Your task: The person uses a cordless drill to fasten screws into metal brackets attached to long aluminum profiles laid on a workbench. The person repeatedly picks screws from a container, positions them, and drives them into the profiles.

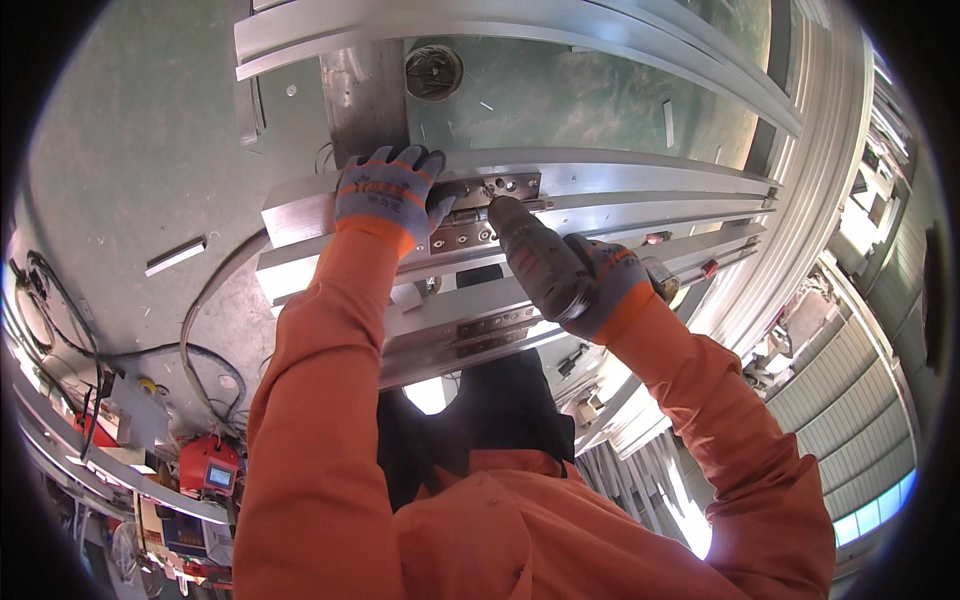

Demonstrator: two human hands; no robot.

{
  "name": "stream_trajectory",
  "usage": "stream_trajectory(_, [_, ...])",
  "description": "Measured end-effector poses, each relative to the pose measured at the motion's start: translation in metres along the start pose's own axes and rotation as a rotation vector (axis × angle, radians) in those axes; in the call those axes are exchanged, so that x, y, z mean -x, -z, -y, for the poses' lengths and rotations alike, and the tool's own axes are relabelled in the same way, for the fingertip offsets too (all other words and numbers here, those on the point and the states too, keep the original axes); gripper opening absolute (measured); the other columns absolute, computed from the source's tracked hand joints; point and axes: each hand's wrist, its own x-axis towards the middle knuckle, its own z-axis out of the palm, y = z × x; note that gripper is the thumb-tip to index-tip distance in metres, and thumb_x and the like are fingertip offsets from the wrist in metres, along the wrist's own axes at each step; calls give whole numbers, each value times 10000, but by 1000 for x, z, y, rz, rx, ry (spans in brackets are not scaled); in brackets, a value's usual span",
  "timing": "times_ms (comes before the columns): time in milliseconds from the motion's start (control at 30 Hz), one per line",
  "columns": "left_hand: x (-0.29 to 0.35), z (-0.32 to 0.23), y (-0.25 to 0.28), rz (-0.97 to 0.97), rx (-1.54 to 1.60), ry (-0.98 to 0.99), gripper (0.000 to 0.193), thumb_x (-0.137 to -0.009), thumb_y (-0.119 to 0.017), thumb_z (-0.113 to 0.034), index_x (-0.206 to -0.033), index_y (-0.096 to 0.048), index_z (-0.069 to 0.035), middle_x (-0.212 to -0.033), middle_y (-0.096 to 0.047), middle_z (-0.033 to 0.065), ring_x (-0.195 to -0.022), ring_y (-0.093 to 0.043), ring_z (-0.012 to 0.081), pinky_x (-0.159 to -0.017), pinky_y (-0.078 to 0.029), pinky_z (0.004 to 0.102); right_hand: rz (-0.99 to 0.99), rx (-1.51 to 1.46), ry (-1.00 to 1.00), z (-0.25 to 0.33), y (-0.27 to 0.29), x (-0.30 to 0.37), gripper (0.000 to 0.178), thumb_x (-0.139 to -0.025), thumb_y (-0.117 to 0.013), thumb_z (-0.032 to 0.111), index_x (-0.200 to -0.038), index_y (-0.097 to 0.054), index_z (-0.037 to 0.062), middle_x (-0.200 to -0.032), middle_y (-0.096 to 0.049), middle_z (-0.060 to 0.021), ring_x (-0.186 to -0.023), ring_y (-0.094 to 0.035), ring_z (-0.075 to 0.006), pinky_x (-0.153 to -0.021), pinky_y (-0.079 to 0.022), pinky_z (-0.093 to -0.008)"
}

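Note:
A dark cordless drill (540, 262) is gripped in my right hand (612, 285), which wears a grey and orange glove. Its nose points away and to the left, meeting the upper leaf of a metal hinge (465, 238) with several holes. That hinge lies open across two silvery metal profiles (640, 178). Just left of the drill's tip, my gloved left hand (385, 200) is closed over the far profile, its fingers bent at the far edge and its thumb by the hinge. Whether a screw sits at the drill's tip is too small to tell.
Nearer my body, another hinge (497, 325) sits on a near profile. Beyond the work stands a metal support beam (365, 95) next to a round container (433, 73) of small parts. Long profiles (520, 22) arch across the back. A hose (205, 290) and a red machine (210, 465) are left.

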Motion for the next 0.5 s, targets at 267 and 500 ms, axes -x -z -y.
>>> stream_trajectory(267, [-2,-1,0,32,42,-4,515,-934,-584,-527,-1357,-590,-234,-1405,-574,0,-1296,-537,297,-1092,-413,530,-3,-90,-31,-3,8,-5,385,-942,-531,293,-1248,-569,63,-1167,-671,-109,-1061,-672,-254,-928,-544,-393])
stream_trajectory(500, [-3,-2,-1,26,1,11,514,-940,-566,-539,-1358,-588,-242,-1391,-590,19,-1328,-518,287,-1087,-413,502,64,500,8,51,45,-5,337,-868,-649,291,-1136,-616,88,-1022,-716,-122,-922,-705,-285,-808,-553,-388])
